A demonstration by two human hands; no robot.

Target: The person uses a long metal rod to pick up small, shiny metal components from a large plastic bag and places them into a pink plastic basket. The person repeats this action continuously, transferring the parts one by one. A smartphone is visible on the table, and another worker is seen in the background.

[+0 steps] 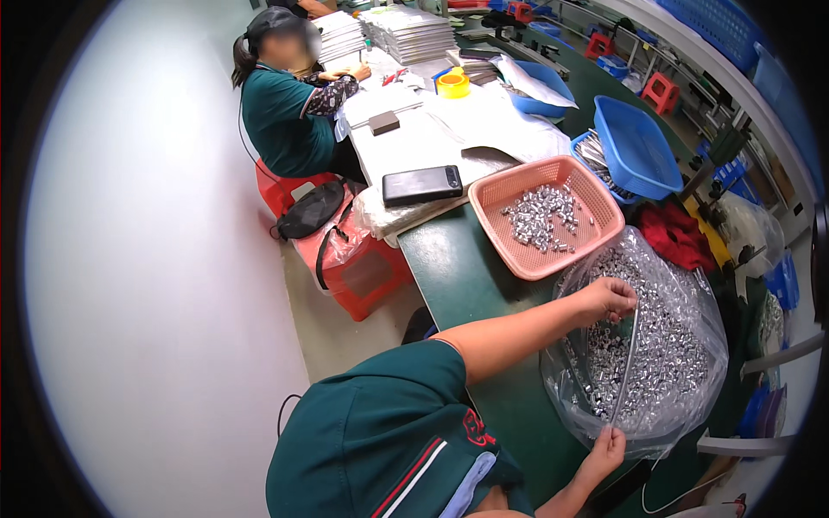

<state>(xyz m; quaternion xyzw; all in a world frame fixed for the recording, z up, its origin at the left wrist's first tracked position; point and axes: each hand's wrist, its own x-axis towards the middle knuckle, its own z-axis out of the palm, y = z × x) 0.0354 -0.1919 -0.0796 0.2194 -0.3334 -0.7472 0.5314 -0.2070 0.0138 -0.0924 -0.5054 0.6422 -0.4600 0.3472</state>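
So we've got a thin, straight grey strip (pixel 629 358) between both hands, can't tell if it's just a bag fold. It runs from our left hand (pixel 610 299) to our right hand (pixel 610 444), over a crinkly clear plastic bag (pixel 652 439) of small shiny metal bits (pixel 669 345). Both hands pinch it, fingers curled, left arm (pixel 518 332) stretched out. Just past our left hand: a pink perforated basket (pixel 492 203), more bits inside.

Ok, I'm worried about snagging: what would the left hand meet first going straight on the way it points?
The left hand would probably meet the metal pieces in the clear bag; its height above them is unclear.
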